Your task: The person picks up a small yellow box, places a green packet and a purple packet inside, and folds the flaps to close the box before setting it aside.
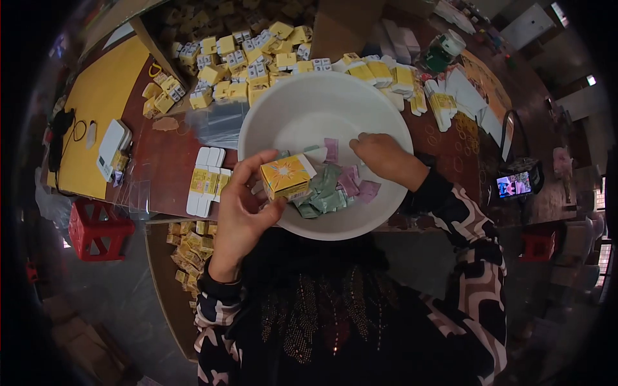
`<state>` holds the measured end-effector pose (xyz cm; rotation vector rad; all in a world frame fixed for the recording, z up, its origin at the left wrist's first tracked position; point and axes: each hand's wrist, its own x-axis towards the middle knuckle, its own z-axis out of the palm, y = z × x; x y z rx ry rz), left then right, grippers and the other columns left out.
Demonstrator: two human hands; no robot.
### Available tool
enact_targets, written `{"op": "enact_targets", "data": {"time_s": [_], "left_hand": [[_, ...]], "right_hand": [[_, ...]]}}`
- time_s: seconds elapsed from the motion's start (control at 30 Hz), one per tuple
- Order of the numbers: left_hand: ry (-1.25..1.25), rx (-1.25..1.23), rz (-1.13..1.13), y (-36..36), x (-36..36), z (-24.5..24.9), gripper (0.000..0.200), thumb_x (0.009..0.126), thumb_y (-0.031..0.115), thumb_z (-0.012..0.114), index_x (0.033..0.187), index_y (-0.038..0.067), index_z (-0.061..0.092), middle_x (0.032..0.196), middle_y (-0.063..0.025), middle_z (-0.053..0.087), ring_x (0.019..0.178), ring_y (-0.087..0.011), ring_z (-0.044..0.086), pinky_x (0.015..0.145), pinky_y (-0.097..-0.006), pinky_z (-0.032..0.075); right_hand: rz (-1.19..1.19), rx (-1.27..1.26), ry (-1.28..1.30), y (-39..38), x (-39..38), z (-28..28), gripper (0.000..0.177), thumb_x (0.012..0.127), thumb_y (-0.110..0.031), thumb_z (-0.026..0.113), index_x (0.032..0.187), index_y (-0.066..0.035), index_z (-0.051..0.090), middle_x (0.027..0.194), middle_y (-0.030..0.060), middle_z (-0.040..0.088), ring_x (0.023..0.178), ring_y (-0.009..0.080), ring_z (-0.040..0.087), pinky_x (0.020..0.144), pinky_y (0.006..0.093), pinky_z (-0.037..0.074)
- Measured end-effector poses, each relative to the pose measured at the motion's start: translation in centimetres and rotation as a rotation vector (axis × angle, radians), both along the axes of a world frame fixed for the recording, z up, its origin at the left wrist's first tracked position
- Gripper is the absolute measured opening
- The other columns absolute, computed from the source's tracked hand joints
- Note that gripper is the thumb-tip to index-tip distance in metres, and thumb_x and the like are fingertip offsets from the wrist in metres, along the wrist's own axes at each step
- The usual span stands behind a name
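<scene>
Here, a person sits or stands at a reddish-brown tabletop [168, 149], both hands working over a wide white bowl [309, 106]; I read that bowl as a clock, 12 farthest from the wearer. At 8 o'clock, the left hand [241, 222] grips a small yellow box [286, 177] between thumb and fingers, holding it above the rim, with a white flap showing at the box's 2 o'clock corner. At 3 o'clock, the right hand [381, 153] reaches inside, its fingers curled close together; I cannot tell whether anything is pinched in them. Green sachets [329, 201] and pink sachets [349, 182] lie in the bowl, mostly toward 6 o'clock. Just outside, at 9 o'clock, rest flat cartons [206, 182], white and yellow. A heap of yellow-and-white boxes [232, 61] spreads at 11 o'clock, and more flattened packs [386, 74] lie at 1 o'clock. Farther out, a white scale [112, 151] stands at 9 and a lit screen [514, 184] glows past 3.
</scene>
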<state>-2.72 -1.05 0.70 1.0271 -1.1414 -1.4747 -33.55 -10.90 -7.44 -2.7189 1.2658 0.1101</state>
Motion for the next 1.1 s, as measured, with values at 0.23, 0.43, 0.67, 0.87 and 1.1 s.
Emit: {"op": "enact_targets", "data": {"time_s": [0.23, 0.43, 0.67, 0.87, 1.1], "left_hand": [[0.114, 0.013, -0.039, 0.0, -0.3, -2.2, 0.060, 0.079, -0.014, 0.064, 0.135, 0.000, 0.046, 0.122, -0.0059, 0.056, 0.119, -0.0150, 0.056, 0.101, -0.0282, 0.045], [0.172, 0.008, -0.056, -0.1, -1.7, -2.8, 0.055, 0.081, -0.011, 0.068, 0.131, 0.000, 0.048, 0.126, -0.0077, 0.059, 0.121, -0.0168, 0.057, 0.103, -0.0295, 0.044], [-0.215, -0.120, 0.015, 0.1, -2.3, -3.5, 0.055, 0.081, -0.004, 0.076, 0.130, 0.000, 0.050, 0.125, -0.0112, 0.060, 0.114, -0.0203, 0.062, 0.097, -0.0334, 0.054], [-0.223, -0.182, 0.078, 0.6, -3.1, -2.8, 0.057, 0.079, -0.003, 0.079, 0.128, 0.001, 0.051, 0.121, -0.0097, 0.061, 0.115, -0.0204, 0.062, 0.095, -0.0334, 0.056], [0.073, -0.188, 0.094, 1.2, -2.7, -1.5, 0.067, 0.079, -0.005, 0.079, 0.138, 0.004, 0.049, 0.134, -0.0088, 0.051, 0.120, -0.0209, 0.059, 0.094, -0.0308, 0.056]], "right_hand": [[0.081, 0.159, 0.083, -1.6, -0.2, 0.8, 0.014, 0.076, -0.003, 0.066, 0.088, -0.003, 0.059, 0.080, 0.0165, 0.063, 0.082, 0.0381, 0.065, 0.070, 0.0487, 0.049], [-0.026, 0.073, -0.104, -0.8, 0.5, 3.0, 0.021, 0.073, -0.003, 0.070, 0.091, -0.006, 0.061, 0.083, 0.0123, 0.065, 0.074, 0.0327, 0.064, 0.065, 0.0425, 0.050], [-0.118, -0.003, -0.731, 4.4, 6.4, 14.8, 0.025, 0.073, -0.001, 0.074, 0.096, -0.008, 0.067, 0.084, 0.0050, 0.065, 0.064, 0.0180, 0.060, 0.057, 0.0302, 0.048], [0.228, -0.146, -0.510, 4.2, 8.3, 13.7, 0.023, 0.076, 0.001, 0.073, 0.097, -0.006, 0.069, 0.090, 0.0077, 0.068, 0.071, 0.0221, 0.064, 0.061, 0.0321, 0.051], [-0.055, 0.269, -0.873, 4.3, 5.4, 13.5, 0.041, 0.086, -0.024, 0.076, 0.120, -0.004, 0.068, 0.118, 0.0105, 0.069, 0.100, 0.0167, 0.066, 0.078, 0.0320, 0.053]]}}
